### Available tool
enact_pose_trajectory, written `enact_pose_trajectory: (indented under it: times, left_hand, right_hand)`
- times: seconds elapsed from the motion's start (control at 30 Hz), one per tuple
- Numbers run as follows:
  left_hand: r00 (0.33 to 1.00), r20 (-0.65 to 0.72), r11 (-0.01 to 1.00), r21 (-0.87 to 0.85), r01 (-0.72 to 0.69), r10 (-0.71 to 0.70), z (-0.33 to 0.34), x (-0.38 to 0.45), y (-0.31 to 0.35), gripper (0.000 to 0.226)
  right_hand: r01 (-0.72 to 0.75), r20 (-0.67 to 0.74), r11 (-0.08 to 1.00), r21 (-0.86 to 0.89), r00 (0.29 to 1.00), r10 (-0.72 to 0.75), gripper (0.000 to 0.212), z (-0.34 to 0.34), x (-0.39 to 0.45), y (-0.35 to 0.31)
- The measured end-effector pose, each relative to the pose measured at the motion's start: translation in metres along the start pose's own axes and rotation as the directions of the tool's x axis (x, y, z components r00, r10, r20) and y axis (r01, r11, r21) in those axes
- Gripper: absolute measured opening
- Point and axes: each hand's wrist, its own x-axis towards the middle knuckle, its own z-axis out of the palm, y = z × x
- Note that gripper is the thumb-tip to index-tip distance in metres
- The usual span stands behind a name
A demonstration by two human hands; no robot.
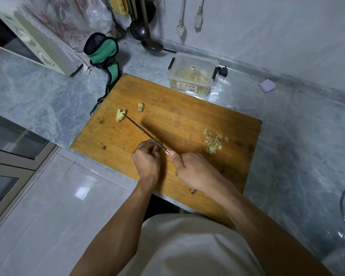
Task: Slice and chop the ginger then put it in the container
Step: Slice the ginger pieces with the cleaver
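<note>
A small ginger piece [158, 140] sits near the front of the wooden cutting board [187, 108], pinned under the curled fingertips of the left hand [146, 162]. The knife [142, 129] blade lies against it, edge-on to the camera, its handle gripped in the right hand [193, 170]. A pile of chopped ginger [212, 141] lies on the board's right part; two uncut ginger chunks [121, 115] [141, 107] rest toward its far left. Just behind the board stands a clear plastic container [191, 73] holding more cut ginger.
</note>
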Motion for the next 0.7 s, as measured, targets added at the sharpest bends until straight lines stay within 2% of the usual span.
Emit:
enact_pose_trajectory:
  times: [0.3, 0.7]
  left_hand:
    - [0.998, 0.030, 0.998, 0.026, -0.057, 0.056, -0.003, 0.002, 0.001, 0.023]
    - [1.000, 0.023, 1.000, 0.026, 0.006, -0.007, -0.003, 0.003, 0.005, 0.020]
  right_hand:
    - [0.020, -0.029, 0.999, -0.026, 0.999, -0.021, 0.076, 0.002, 0.006, 0.000]
    - [-0.004, -0.024, 1.000, 0.014, 1.000, 0.004, 0.075, 0.005, 0.016, 0.000]
